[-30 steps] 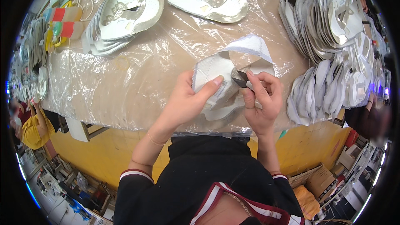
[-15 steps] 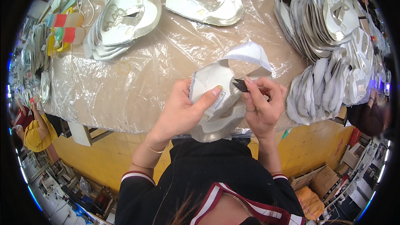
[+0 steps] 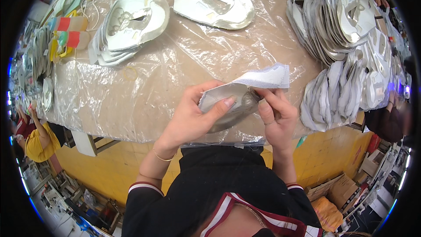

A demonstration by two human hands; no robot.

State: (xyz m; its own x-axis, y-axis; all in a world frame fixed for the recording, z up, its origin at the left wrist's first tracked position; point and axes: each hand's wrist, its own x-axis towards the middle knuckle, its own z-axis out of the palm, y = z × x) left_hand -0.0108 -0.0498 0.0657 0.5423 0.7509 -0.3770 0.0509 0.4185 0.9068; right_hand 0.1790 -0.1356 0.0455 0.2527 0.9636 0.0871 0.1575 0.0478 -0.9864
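From where I watched, the grey shoe-upper piece (image 3: 228,105) lay between both hands, just above the near edge of the table (image 3: 144,87), its long axis running roughly left to right and tilting up toward the right, where a white fabric flap (image 3: 263,78) stood off its upper edge. The left hand (image 3: 190,116) held the piece from the left side, thumb pressed flat across its face and the other fingers curled behind it, so the piece lay to the right of that palm. The right hand (image 3: 276,116) came at the right end of the piece, its fingers (image 3: 265,105) pressed together in a pinch on the edge where a small dark part (image 3: 250,101) showed; I could not tell what that part was. Both hands were equally close, touching the piece. A crinkled clear plastic sheet (image 3: 184,57) covered the table beneath. Well beyond the hands sat a stack of white cut pieces (image 3: 131,26) to the left and a single larger one (image 3: 215,4) ahead, while leaning rows of similar pieces (image 3: 346,61) crowded the right side, near the right wrist. Nothing stood between the hands and the piece.
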